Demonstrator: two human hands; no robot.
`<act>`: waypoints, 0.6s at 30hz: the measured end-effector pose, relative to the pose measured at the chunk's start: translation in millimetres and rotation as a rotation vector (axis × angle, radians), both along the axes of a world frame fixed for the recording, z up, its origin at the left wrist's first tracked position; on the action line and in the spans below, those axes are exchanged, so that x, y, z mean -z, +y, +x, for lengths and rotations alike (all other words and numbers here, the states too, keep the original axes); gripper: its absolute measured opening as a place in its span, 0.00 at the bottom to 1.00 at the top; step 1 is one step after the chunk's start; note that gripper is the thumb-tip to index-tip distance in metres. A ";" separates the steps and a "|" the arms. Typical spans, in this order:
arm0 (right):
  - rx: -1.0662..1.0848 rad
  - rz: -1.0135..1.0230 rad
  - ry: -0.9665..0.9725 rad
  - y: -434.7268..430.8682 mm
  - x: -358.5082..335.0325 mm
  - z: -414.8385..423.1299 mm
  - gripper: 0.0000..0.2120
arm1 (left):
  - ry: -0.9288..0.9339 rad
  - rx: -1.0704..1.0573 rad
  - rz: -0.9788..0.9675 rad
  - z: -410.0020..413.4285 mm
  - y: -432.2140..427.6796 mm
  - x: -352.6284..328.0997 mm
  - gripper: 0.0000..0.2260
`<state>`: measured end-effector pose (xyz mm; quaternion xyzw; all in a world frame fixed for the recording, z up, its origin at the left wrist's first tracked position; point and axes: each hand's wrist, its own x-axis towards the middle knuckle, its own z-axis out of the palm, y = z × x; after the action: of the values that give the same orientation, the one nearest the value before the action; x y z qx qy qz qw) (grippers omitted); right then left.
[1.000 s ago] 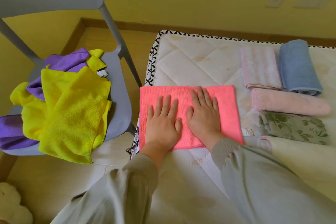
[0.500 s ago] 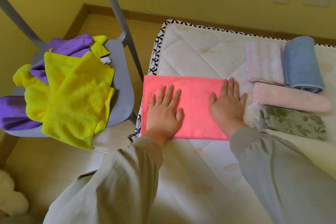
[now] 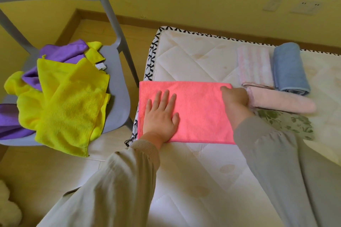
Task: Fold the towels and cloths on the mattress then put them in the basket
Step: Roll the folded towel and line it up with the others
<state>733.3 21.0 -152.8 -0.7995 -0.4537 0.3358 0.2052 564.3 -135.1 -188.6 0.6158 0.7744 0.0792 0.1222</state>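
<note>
A coral-pink cloth (image 3: pixel 199 112) lies folded flat in a rectangle at the left edge of the white quilted mattress (image 3: pixel 193 57). My left hand (image 3: pixel 160 116) presses flat on its left half, fingers straight and spread. At the cloth's right edge, my right hand (image 3: pixel 236 97) has its thumb on top and its fingers curled out of sight at the edge, pinching it. To the right lie a folded striped pink towel (image 3: pixel 254 68), a rolled blue towel (image 3: pixel 287 68), a rolled pale pink towel (image 3: pixel 282 102) and a folded green floral cloth (image 3: pixel 287 123). No basket is in view.
A grey chair (image 3: pixel 118 101) stands left of the mattress, heaped with loose yellow cloths (image 3: pixel 70 101) and purple cloths (image 3: pixel 62 51). A fluffy cream thing (image 3: pixel 7 206) sits on the floor at the bottom left. A yellow wall runs behind.
My right hand slid from the cloth's middle to its right edge, and its fingers went from flat to curled at that edge. My left hand stayed flat on the left half.
</note>
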 end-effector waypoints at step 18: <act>-0.623 0.117 0.504 -58.3 -114.8 -23.6 0.08 | -0.914 -0.073 -0.035 -28.4 29.4 -159.3 0.27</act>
<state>709.7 -37.4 -38.0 -0.5033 -0.6282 0.5411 0.2434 535.9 -105.7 -29.3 0.4877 0.6634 0.3339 0.4589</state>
